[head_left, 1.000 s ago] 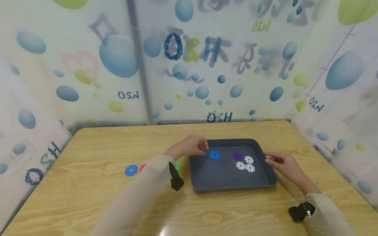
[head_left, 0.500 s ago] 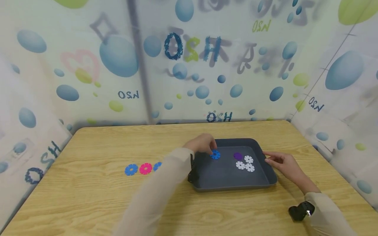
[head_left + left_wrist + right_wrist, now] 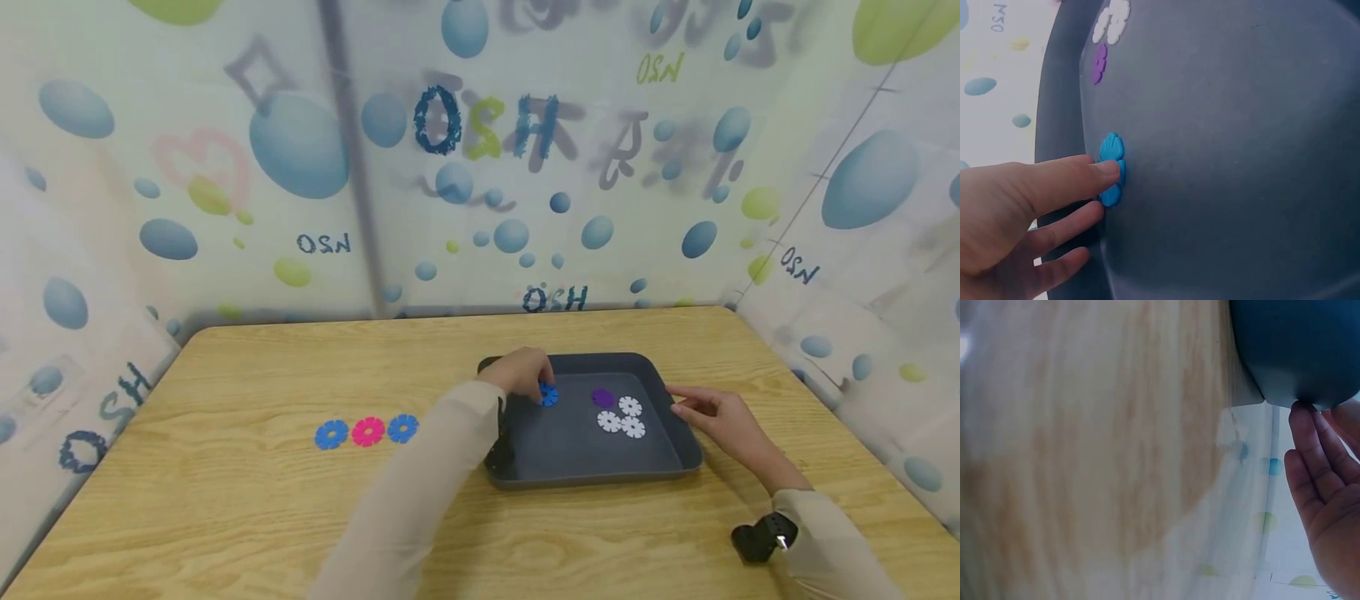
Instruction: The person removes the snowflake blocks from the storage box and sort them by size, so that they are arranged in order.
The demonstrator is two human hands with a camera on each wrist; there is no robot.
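Inside the dark grey tray (image 3: pixel 585 450), a blue snowflake building disc (image 3: pixel 550 395) lies near the left end, and my left hand (image 3: pixel 522 370) has its thumb and index finger on it. In the left wrist view, the thumb tip covers part of that disc (image 3: pixel 1112 147) while the other fingers stay bent beside it. A purple disc (image 3: pixel 603 398) and white discs (image 3: pixel 633 427) lie towards the tray's right side. My right hand (image 3: pixel 722 419) touches the tray's right rim with thumb and fingertips. From the right wrist, its fingers (image 3: pixel 1305 434) look nearly straight against the outer wall.
On the wooden table (image 3: pixel 247 500), left of the tray, a blue disc (image 3: pixel 332 434), a pink disc (image 3: pixel 368 432) and another blue disc (image 3: pixel 402 428) lie in a row. My left sleeve (image 3: pixel 427 475) covers the table beside them. A patterned curtain (image 3: pixel 480 208) hangs behind.
My left hand has moved right from the tray's left edge onto the blue disc inside it. The row of discs on the table has come into fuller view. My right hand stays put.
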